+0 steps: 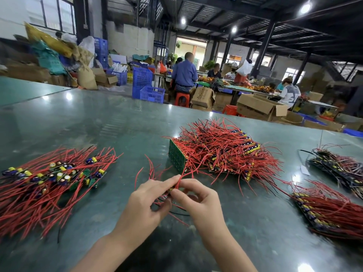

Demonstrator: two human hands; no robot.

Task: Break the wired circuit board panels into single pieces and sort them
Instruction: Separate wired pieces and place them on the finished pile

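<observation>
Hands (172, 195) hide the small board piece (170, 191) — mostly unseen.

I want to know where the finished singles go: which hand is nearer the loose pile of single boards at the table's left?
Left. The left hand lies just right of the loose pile; the right hand lies further right, beyond the left hand.
</observation>
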